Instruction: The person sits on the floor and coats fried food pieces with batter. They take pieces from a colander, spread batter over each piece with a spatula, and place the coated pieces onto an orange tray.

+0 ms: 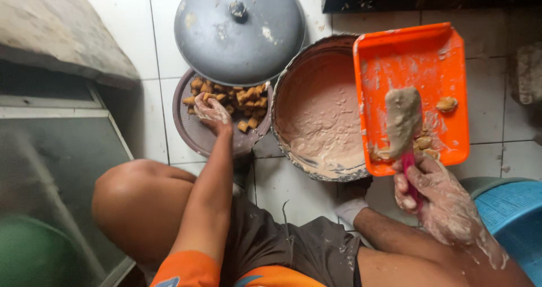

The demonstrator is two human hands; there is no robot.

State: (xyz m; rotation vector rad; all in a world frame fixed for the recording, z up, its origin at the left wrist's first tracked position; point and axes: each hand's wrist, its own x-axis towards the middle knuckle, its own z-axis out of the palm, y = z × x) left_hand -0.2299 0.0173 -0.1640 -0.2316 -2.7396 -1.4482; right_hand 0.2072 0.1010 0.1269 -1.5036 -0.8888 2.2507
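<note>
My left hand (212, 113), smeared with pale batter, reaches into a round basket (189, 134) of brown fried cubes (243, 101) and closes on some of them. My right hand (437, 194), also coated in batter, grips the pink handle of a spoon (403, 123) whose bowl is thick with grey-beige batter. The spoon is held over an orange rectangular tray (415, 55) that carries a few battered pieces (446, 103) and smears. The tray rests on the right rim of a large round basin (319, 112) of pinkish-beige batter.
A grey domed lid (240, 30) with a dark knob half covers the basket. White floor tiles (130, 27) lie all around. A blue plastic container (511, 213) stands at right, a concrete slab (51, 27) and a metal frame at left. My bent knees fill the foreground.
</note>
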